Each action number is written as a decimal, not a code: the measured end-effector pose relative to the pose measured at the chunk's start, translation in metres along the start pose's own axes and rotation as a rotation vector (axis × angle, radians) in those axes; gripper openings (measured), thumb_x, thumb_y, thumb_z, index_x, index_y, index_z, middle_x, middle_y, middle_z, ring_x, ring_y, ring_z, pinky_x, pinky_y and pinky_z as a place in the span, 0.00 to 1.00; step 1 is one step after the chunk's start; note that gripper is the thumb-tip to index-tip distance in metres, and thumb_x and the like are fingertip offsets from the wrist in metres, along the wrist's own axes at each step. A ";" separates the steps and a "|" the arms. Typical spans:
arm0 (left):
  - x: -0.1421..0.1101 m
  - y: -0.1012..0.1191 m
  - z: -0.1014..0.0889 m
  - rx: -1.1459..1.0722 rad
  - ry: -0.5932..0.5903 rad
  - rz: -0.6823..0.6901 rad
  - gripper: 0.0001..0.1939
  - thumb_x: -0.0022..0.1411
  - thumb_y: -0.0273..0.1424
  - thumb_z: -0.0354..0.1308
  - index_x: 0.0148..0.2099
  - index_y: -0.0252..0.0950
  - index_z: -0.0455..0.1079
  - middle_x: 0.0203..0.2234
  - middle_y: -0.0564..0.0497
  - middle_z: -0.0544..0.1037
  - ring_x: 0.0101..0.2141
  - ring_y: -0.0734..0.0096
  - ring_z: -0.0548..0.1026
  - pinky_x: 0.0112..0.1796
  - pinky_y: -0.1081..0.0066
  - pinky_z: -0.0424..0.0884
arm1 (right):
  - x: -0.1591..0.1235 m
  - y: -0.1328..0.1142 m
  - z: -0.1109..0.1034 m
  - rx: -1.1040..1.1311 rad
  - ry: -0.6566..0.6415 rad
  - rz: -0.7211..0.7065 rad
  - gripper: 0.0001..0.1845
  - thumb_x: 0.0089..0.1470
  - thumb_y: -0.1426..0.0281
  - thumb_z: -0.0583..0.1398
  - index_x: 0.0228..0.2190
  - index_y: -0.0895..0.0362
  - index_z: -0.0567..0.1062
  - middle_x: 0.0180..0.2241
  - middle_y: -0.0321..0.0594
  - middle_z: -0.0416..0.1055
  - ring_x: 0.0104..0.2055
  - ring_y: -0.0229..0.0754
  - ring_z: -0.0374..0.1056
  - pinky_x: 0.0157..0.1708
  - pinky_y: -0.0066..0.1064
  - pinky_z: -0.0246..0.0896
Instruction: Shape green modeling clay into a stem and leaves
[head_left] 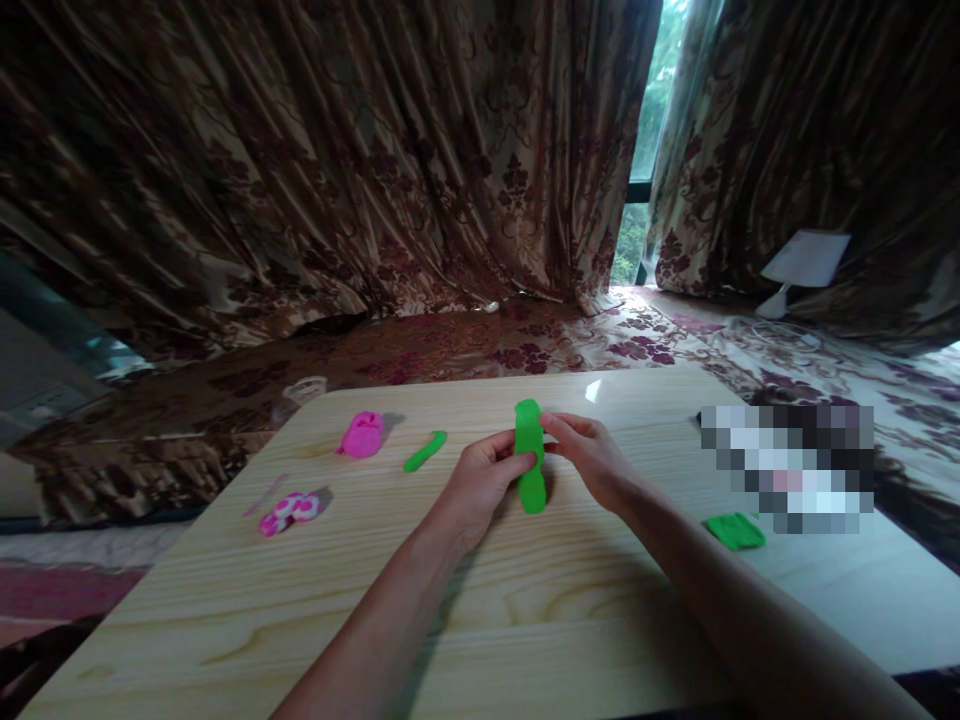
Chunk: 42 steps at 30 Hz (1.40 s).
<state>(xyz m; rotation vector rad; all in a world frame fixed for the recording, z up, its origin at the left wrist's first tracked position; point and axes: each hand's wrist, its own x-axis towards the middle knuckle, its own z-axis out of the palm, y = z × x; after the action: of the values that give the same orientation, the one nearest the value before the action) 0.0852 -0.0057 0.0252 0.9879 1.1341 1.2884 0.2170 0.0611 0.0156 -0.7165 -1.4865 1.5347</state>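
A flat, elongated green strip of what looks like modelling clay (529, 440) is held upright above the table. My left hand (487, 480) pinches its lower middle, with the thumb across the front. At its upper right edge, the fingers of my right hand (581, 445) are closed on the strip. On the table to the left lies a thin green roll (425, 452). Farther left are a pink clay shape (363, 435) with a hollow near its top and a pink-and-white spotted piece (289, 512). A flattened green lump (736, 531) rests right of my right forearm.
The light wood table (360, 610) has rounded far corners. A pixelated patch (795, 470) hides something at its right side. Behind stand a floral-covered ledge (450, 345), patterned curtains (420, 150) and a white lamp (806, 258).
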 end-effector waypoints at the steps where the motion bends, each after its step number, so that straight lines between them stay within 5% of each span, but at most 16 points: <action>1: 0.000 -0.001 0.000 0.001 -0.004 0.004 0.15 0.50 0.27 0.60 0.42 0.36 0.75 0.32 0.50 0.77 0.30 0.73 0.71 0.34 0.73 0.64 | 0.000 0.001 0.000 0.001 0.007 -0.001 0.15 0.49 0.60 0.60 0.31 0.59 0.79 0.28 0.39 0.73 0.33 0.40 0.66 0.39 0.35 0.60; 16: 0.003 -0.002 -0.002 0.071 0.107 -0.016 0.12 0.48 0.35 0.64 0.32 0.31 0.75 0.20 0.52 0.74 0.21 0.78 0.66 0.23 0.75 0.59 | 0.000 -0.001 0.001 0.081 0.036 0.002 0.13 0.47 0.61 0.61 0.28 0.59 0.77 0.26 0.36 0.71 0.31 0.38 0.65 0.36 0.32 0.60; 26: 0.001 -0.001 -0.002 0.118 0.083 0.021 0.15 0.51 0.40 0.62 0.34 0.32 0.77 0.23 0.50 0.76 0.24 0.74 0.69 0.27 0.74 0.63 | -0.001 0.000 0.001 -0.015 0.018 -0.021 0.15 0.49 0.60 0.61 0.26 0.60 0.77 0.24 0.35 0.70 0.29 0.37 0.63 0.36 0.31 0.60; 30: 0.004 -0.002 -0.002 0.058 0.180 0.080 0.15 0.50 0.40 0.62 0.34 0.33 0.77 0.24 0.50 0.77 0.25 0.73 0.70 0.29 0.73 0.66 | -0.002 -0.001 0.004 -0.091 -0.034 -0.045 0.18 0.55 0.59 0.55 0.34 0.58 0.78 0.31 0.39 0.72 0.36 0.41 0.66 0.39 0.34 0.61; 35: 0.005 0.001 -0.003 -0.123 0.263 0.154 0.14 0.50 0.36 0.63 0.39 0.37 0.75 0.31 0.51 0.78 0.30 0.72 0.73 0.33 0.71 0.69 | -0.010 -0.003 0.016 -0.356 -0.103 -0.350 0.17 0.59 0.65 0.51 0.49 0.50 0.71 0.45 0.40 0.67 0.49 0.41 0.62 0.51 0.35 0.56; 42: 0.003 0.003 -0.004 -0.290 0.260 0.114 0.10 0.49 0.34 0.64 0.35 0.35 0.74 0.29 0.52 0.77 0.29 0.75 0.72 0.31 0.74 0.68 | -0.015 0.004 0.018 -0.416 -0.055 -0.399 0.22 0.60 0.67 0.49 0.56 0.47 0.61 0.51 0.40 0.62 0.55 0.41 0.57 0.56 0.36 0.51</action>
<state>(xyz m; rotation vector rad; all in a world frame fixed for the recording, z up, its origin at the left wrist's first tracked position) 0.0806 -0.0024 0.0276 0.6913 1.0565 1.6570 0.2072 0.0397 0.0117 -0.5654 -1.8852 0.9620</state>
